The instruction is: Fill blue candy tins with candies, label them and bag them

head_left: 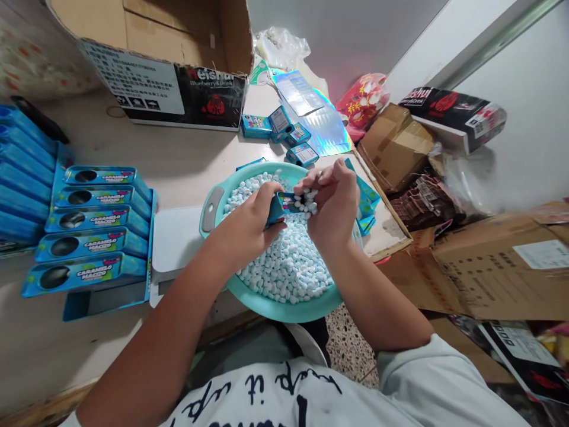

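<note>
My left hand (pixel 252 222) grips a small blue candy box (pixel 288 203), tilted over a turquoise basin (pixel 262 308). Against the box's right end my right hand (pixel 335 204) is cupped, with several pale candies (pixel 306 201) in its palm and fingers. Beneath both hands the basin is heaped with small white and light-blue candies (pixel 293 261). Whether any candies are inside the held box is hidden. At the left, a blue display tray (pixel 150 255) holds a row of candy boxes (pixel 104 210) with round holes in their faces.
Several small blue boxes (pixel 280 124) lie behind the basin beside shiny holographic sheets (pixel 329 127). A large open carton (pixel 155 89) stands at the back left. Brown cartons (pixel 498 267) crowd the right side. A white flat device (pixel 175 237) sits left of the basin.
</note>
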`<action>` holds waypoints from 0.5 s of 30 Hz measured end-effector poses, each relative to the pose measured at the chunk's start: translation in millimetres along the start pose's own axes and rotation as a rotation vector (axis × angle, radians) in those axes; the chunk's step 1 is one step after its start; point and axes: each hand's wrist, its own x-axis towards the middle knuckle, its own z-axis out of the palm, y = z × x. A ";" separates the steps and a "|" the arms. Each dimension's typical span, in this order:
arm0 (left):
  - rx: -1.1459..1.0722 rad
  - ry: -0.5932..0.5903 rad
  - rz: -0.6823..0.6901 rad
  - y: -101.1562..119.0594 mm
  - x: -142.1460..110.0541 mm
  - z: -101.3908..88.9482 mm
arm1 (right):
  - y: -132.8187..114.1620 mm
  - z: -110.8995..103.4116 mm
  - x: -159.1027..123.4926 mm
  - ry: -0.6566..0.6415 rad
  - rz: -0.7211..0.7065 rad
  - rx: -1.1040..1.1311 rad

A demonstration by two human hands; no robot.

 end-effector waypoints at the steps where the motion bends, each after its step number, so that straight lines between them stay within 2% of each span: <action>1: 0.000 -0.001 0.004 0.0 0.0 0.1 | 1.1 0.4 0.8 -0.008 -0.005 -0.005; 9: 0.015 0.025 0.030 1.1 2.4 -0.7 | -1.7 0.0 -5.4 0.000 -0.024 0.012; 15: 0.023 0.010 0.030 2.9 1.7 -0.7 | -6.5 -0.7 -12.6 -0.071 -0.070 -0.072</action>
